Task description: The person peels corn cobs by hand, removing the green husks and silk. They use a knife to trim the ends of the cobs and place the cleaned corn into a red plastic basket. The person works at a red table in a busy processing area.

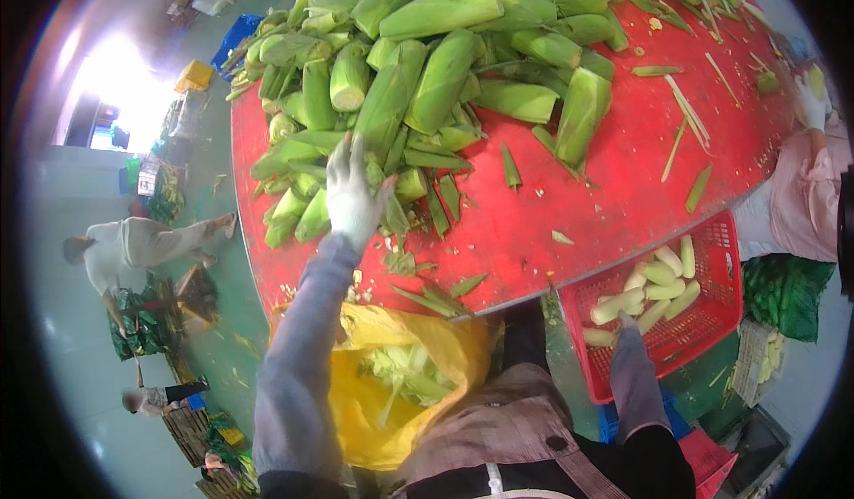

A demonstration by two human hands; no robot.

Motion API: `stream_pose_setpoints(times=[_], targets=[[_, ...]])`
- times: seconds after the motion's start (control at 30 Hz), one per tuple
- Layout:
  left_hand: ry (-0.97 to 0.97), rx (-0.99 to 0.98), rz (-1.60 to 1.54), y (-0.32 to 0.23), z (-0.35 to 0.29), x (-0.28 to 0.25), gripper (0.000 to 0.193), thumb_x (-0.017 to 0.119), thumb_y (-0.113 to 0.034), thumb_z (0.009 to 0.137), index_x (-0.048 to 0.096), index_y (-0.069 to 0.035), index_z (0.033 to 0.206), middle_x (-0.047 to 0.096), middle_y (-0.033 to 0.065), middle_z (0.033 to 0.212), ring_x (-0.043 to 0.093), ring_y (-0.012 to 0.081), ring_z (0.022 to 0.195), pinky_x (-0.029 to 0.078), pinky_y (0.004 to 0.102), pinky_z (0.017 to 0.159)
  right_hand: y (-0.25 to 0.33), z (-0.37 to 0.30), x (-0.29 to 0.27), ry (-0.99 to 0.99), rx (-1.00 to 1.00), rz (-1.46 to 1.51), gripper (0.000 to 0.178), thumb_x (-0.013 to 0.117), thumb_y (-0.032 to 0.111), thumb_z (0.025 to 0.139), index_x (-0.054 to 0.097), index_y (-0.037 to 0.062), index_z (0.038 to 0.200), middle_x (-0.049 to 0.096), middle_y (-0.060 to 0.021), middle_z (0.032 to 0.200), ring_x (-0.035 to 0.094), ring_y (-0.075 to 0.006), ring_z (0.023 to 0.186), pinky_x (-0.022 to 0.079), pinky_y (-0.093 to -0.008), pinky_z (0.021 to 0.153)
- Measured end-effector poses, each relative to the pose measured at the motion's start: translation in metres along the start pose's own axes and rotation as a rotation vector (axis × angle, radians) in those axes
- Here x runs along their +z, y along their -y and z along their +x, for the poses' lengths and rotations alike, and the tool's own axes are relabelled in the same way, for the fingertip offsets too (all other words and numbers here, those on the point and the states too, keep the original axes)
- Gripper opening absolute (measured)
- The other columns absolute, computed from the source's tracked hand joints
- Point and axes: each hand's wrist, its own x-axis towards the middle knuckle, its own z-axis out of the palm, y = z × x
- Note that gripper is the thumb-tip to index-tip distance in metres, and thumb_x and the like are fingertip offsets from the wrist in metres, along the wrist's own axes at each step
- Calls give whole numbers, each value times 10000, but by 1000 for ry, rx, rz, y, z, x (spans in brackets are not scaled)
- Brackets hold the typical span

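My left hand (353, 198), in a white glove, is stretched over the near left side of a heap of green corn ears in their husks (442, 81). Its fingers are open and extended, with the tips against the husks. At the lower right, my right hand (630, 315) is down inside a red plastic crate (725, 317), closed at the end of a pale husked corn cob (610, 307); its fingers are partly hidden. Several other husked cobs (659, 273) lie in the crate around it. The heap rests on a red tabletop (516, 241).
A yellow sack (356, 432) with pale green husks (409, 374) in it sits below the table edge, before my body. Husk scraps (700, 188) are strewn on the tabletop. Another person (805, 179) works at the right; two more people (142, 254) are on the left floor.
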Motion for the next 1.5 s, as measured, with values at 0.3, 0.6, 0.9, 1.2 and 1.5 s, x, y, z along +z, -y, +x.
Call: stream_pose_setpoints(times=[0.3, 0.6, 0.9, 1.2, 1.5], targets=[[62, -329, -46, 6, 63, 38, 947, 811, -310, 647, 362, -104, 1454, 461, 210, 1342, 493, 380, 1203, 426, 442, 1010, 116, -174, 15, 173, -81, -284, 191, 683, 97, 865, 645, -5, 1022, 644, -72, 760, 497, -138, 360, 394, -280, 344], [31, -677, -1167, -36, -198, -63, 831, 805, -228, 722, 411, -19, 1423, 504, 211, 1304, 503, 311, 1223, 399, 406, 1056, 263, -353, 240, 1136, -115, -102, 493, 620, 84, 903, 479, -21, 1364, 669, -114, 1105, 510, -82, 509, 433, -241, 472], [-30, -857, -719, -100, -391, -168, 940, 839, -294, 695, 365, -20, 1460, 474, 249, 1387, 426, 362, 1334, 352, 422, 1109, 211, -499, 317, 1718, -310, -440, 654, 818, 194, 782, 490, 15, 1318, 637, -75, 1055, 594, -174, 916, 481, -321, 822], [-416, -1011, -816, -115, -430, -176, 944, 834, -299, 749, 306, -3, 1474, 428, 187, 1434, 434, 284, 1323, 401, 388, 1065, 174, -578, 320, 1904, -228, -707, 615, 818, 166, 800, 526, 9, 1318, 648, -62, 1157, 604, -154, 1028, 489, -312, 920], [-1215, -1397, -1946, -131, -450, -168, 499, 583, -424, 949, 471, -89, 1302, 628, 167, 1125, 645, 296, 1007, 556, 436, 846, 176, -509, 277, 1871, -1272, -1065, 479, 616, 238, 909, 540, 61, 1347, 625, -192, 1234, 628, -333, 1105, 491, -384, 939]])
